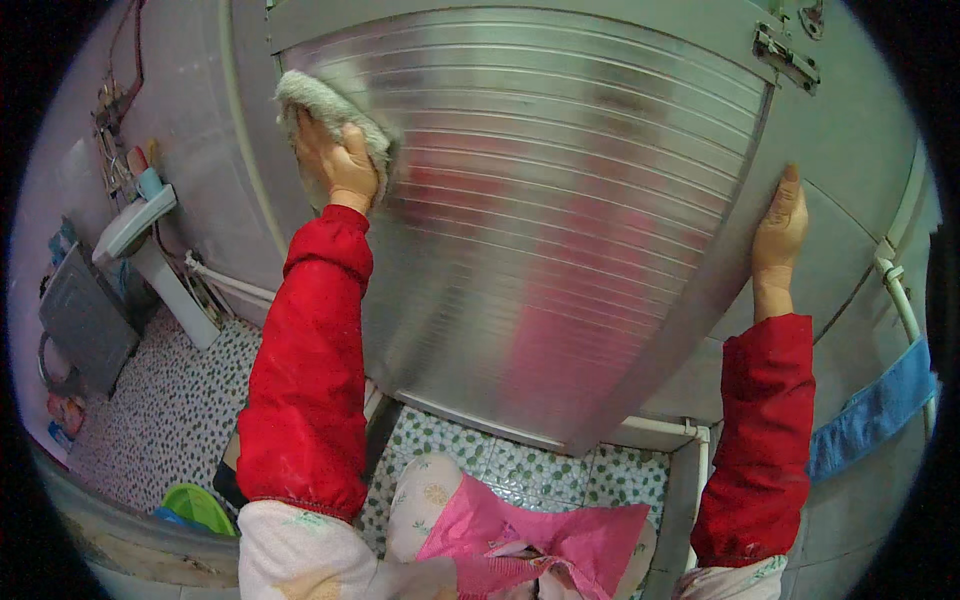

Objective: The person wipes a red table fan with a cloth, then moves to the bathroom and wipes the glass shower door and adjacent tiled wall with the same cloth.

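Observation:
A ribbed metal door panel (480, 300) fills the middle of the view and carries a blurred pink and red reflection. My left hand (341, 161) presses a pale, fluffy cleaning cloth (330, 101) against the panel's upper left part. At the door's right edge, my right hand (781, 217) rests on the smooth metal frame (701, 277), thumb pointing up; its other fingers are hidden behind the edge. Both forearms wear red sleeve covers (307, 375).
A slide bolt (786, 58) sits at the door's upper right. White pipes (904, 292) and a hanging blue cloth (874, 412) are on the right. Leftward stand a white pedestal basin (139, 225), a grey appliance (90, 319) and a green tub (199, 506). Pebble-patterned tiles (536, 465) cover the floor.

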{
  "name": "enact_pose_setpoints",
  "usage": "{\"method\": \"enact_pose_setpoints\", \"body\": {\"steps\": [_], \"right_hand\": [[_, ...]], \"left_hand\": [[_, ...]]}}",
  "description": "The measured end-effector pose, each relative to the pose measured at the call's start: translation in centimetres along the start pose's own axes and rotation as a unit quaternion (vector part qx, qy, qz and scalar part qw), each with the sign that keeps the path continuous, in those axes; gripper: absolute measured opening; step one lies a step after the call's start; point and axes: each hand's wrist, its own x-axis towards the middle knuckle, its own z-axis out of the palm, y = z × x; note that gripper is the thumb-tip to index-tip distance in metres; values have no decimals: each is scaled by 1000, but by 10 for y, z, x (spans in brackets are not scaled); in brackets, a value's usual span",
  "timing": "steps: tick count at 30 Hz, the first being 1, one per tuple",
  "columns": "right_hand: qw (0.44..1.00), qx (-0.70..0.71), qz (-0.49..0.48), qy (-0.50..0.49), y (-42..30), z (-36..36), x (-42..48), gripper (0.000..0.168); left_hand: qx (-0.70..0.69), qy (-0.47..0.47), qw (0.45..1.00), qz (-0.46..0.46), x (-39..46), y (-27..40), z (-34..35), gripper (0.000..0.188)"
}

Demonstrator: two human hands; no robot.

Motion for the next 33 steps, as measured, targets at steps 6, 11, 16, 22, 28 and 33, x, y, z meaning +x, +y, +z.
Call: {"method": "enact_pose_setpoints", "body": {"steps": [6,11,16,22,28,33], "right_hand": [[996,-46,-65,34,0,3,0,68],[998,-52,29,-22,-4,2,-1,70],[997,-69,-37,29,17,1,2,70],[997,-36,61,-33,5,-3,3,64],[999,12,-43,-16,35,0,7,63],[997,-30,-61,-38,44,-12,14,61]], "left_hand": [[23,10,999,-32,-22,56,29,80],[45,-191,975,107,-64,215,15,83],[-49,-237,952,187,-105,297,28,81],[-40,-200,944,258,-117,278,30,77],[-4,-241,949,203,-105,182,8,77],[68,-238,953,178,-104,81,-6,73]]}}
